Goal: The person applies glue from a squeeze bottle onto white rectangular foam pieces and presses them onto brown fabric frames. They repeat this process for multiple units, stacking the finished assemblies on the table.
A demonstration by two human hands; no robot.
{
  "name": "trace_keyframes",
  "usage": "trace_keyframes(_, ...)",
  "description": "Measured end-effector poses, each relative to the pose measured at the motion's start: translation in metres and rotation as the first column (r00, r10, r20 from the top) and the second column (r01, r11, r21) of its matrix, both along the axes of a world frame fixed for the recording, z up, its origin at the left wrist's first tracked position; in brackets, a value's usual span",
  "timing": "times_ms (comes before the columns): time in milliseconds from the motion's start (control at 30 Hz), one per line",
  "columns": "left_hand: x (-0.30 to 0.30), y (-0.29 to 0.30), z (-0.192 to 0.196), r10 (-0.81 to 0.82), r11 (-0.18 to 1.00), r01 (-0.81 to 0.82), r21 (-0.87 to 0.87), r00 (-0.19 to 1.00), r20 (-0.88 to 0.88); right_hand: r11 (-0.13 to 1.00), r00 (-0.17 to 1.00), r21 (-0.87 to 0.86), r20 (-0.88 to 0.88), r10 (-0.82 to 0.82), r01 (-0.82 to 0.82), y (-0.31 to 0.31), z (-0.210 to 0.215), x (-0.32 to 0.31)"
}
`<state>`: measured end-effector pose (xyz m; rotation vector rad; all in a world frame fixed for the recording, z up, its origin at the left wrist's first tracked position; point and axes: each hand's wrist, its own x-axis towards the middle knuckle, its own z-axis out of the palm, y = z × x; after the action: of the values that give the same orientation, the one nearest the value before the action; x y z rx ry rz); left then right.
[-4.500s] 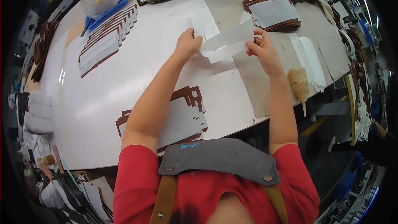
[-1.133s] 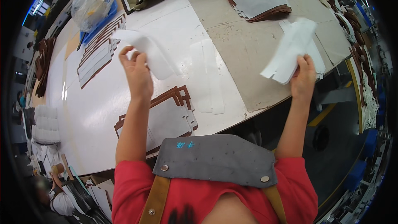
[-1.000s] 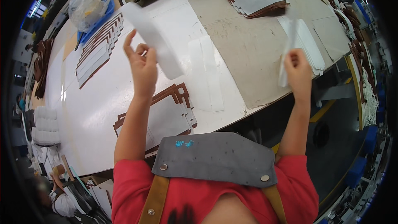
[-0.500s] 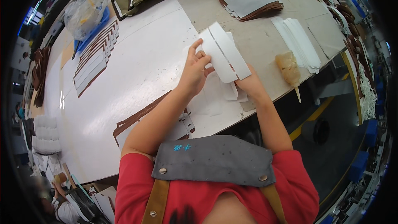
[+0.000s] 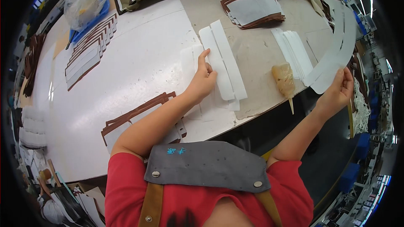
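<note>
My right hand (image 5: 336, 91) is raised past the table's right edge. Its thumb and fingers pinch the lower end of a long white slotted sheet (image 5: 336, 48), which stands up and curves away. Over the table, my left hand (image 5: 203, 77) rests against the left edge of a white slotted panel (image 5: 225, 65), index finger stretched along it and the other fingers loosely bent. More white sheets lie partly under this panel, and paler ones (image 5: 189, 61) show to its left. Whether the left fingers pinch anything is hard to see; they look apart.
A glue-filled plastic bag with a pointed tip (image 5: 283, 77) lies by the right edge, near white strips (image 5: 294, 52). Brown-edged panels are stacked at the back (image 5: 254, 10), left (image 5: 90, 56) and front (image 5: 139, 120). A clear bag (image 5: 86, 6) sits on a blue tray.
My right hand has moved from the white panels to the right, carrying one long slotted sheet. The panel my left hand held up now lies lower, on the table.
</note>
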<state>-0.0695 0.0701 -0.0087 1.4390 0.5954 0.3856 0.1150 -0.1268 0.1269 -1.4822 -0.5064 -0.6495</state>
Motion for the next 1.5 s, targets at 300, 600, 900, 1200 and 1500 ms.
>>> trace_keyframes(300, -0.017, 0.004, 0.015, 0.053, 0.996, -0.066, 0.056, 0.975, 0.214, 0.151, 0.975, -0.986, -0.042, 0.216, -0.076, 0.061, -0.123, -0.048)
trace_keyframes(600, -0.035, -0.007, 0.046, 0.012, 0.955, -0.067, 0.290, 0.982, 0.189, 0.534, 0.792, -0.616, -0.274, 0.545, -0.580, 0.070, -0.069, -0.092)
trace_keyframes(900, -0.042, -0.010, 0.066, -0.078, 0.971, 0.151, -0.186, 0.933, 0.351, 0.397, 0.402, -0.120, -0.484, 0.777, -0.910, 0.075, -0.072, -0.105)
trace_keyframes(1200, -0.037, -0.012, 0.068, -0.068, 0.911, 0.203, -0.360, 0.933, 0.354, 0.370, 0.383, -0.122, -0.453, 0.805, -0.921, 0.073, -0.068, -0.102)
trace_keyframes(1500, -0.042, -0.016, 0.073, -0.068, 0.939, 0.177, -0.295, 0.936, 0.344, 0.382, 0.438, -0.214, -0.455, 0.775, -0.899, 0.073, -0.065, -0.109)
